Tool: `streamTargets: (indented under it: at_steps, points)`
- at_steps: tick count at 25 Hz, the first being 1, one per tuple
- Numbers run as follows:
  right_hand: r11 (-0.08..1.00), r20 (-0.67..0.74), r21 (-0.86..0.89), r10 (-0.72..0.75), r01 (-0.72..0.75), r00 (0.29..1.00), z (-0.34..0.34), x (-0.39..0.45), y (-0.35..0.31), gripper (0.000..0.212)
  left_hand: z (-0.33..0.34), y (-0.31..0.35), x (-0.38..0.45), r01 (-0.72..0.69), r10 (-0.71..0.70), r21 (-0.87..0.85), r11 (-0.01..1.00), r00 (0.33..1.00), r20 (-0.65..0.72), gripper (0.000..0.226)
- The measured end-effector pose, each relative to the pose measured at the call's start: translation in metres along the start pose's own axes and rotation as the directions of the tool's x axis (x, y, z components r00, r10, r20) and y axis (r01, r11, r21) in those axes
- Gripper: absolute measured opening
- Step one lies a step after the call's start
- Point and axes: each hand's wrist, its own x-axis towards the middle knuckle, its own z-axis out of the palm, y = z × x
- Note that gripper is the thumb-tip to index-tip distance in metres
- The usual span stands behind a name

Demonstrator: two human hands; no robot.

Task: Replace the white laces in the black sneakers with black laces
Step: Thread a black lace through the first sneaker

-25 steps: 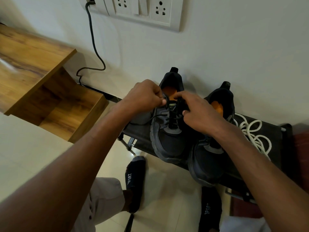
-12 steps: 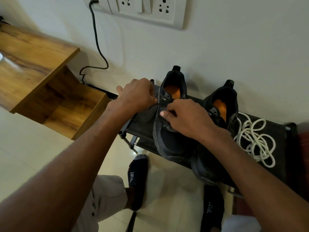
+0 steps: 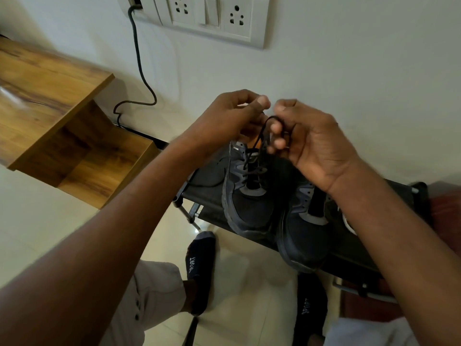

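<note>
Your hands have lifted off the eyelets: half a second ago they pressed on the left sneaker (image 3: 247,196), which sits beside its unlaced partner at the front edge of the shoe rack (image 3: 394,196). Now your left hand (image 3: 232,116) and right hand (image 3: 311,143) each pinch the black lace (image 3: 259,138) in curled fingers, drawing it taut above the tongue, probably for the knot.

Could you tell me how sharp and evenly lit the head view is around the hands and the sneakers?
Head view: dim, warm light; the left hand and right hand are motion-blurred at the fingertips; the black lace reads only as a thin dark line; both sneakers lose detail in shadow; wide-angle bending tilts the switch panel.
</note>
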Motion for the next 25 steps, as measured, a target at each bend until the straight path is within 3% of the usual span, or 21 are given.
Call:
streamTargets:
  at_steps: [3, 5, 6, 8, 9, 10, 11, 12, 14, 16, 19, 23, 25]
  points:
    - [0.995, -0.076, 0.025, -0.096, 0.098, 0.993, -0.017, -0.006, -0.016, 0.008, 0.002, 0.004, -0.004, 0.035, -0.034, -0.001, 0.999, 0.973, 0.229, 0.043]
    - [0.986, -0.179, 0.074, -0.133, 0.148, 0.975, -0.03, -0.006, -0.019, 0.009, -0.002, 0.004, -0.005, 0.1, -0.129, 0.171, 0.98, 0.977, 0.17, 0.044]
    - [0.981, -0.236, 0.096, -0.142, 0.168, 0.961, -0.036, -0.005, -0.019, 0.012, -0.007, 0.0, -0.005, 0.137, -0.192, 0.369, 0.919, 0.975, 0.115, 0.044]
    - [0.985, -0.32, 0.028, -0.15, 0.168, 0.935, -0.043, -0.002, -0.013, 0.017, -0.021, -0.013, -0.006, 0.142, -0.332, 0.794, 0.591, 0.94, 0.08, 0.036]
    - [0.987, -0.328, -0.079, -0.16, 0.142, 0.931, -0.044, 0.0, -0.009, 0.017, -0.027, -0.02, -0.008, 0.09, -0.4, 0.894, 0.439, 0.911, 0.105, 0.027]
    - [0.973, -0.303, -0.208, -0.165, 0.103, 0.939, -0.041, 0.001, -0.005, 0.017, -0.031, -0.024, -0.009, 0.051, -0.427, 0.923, 0.381, 0.896, 0.126, 0.017]
    - [0.942, -0.251, -0.33, -0.156, 0.068, 0.955, -0.038, 0.002, 0.0, 0.016, -0.033, -0.025, -0.01, 0.055, -0.394, 0.904, 0.424, 0.91, 0.129, 0.012]
    - [0.906, -0.189, -0.422, -0.131, 0.04, 0.973, -0.034, 0.002, 0.003, 0.017, -0.033, -0.021, -0.01, 0.08, -0.302, 0.839, 0.539, 0.948, 0.104, 0.013]
    - [0.872, -0.09, -0.489, -0.061, 0.009, 0.994, -0.026, 0.002, 0.009, 0.02, -0.025, -0.009, -0.009, 0.134, -0.144, 0.532, 0.836, 0.989, -0.023, 0.022]
    - [0.89, -0.064, -0.455, -0.028, -0.005, 0.998, -0.019, 0.005, 0.013, 0.02, -0.015, -0.002, -0.005, 0.169, -0.178, 0.212, 0.963, 0.984, 0.023, 0.034]
    - [0.904, -0.133, -0.427, -0.041, -0.02, 0.99, -0.02, 0.009, 0.016, 0.015, -0.006, -0.006, -0.004, 0.168, -0.203, 0.181, 0.969, 0.958, 0.201, 0.038]
    - [0.905, -0.35, -0.423, -0.111, -0.051, 0.93, -0.032, 0.012, 0.021, 0.007, -0.019, -0.015, -0.004, 0.17, -0.281, 0.489, 0.855, 0.946, 0.162, 0.025]
    - [0.876, -0.393, -0.476, -0.138, -0.072, 0.909, -0.035, 0.013, 0.024, 0.007, -0.021, -0.02, -0.004, 0.149, -0.269, 0.58, 0.801, 0.955, 0.126, 0.022]
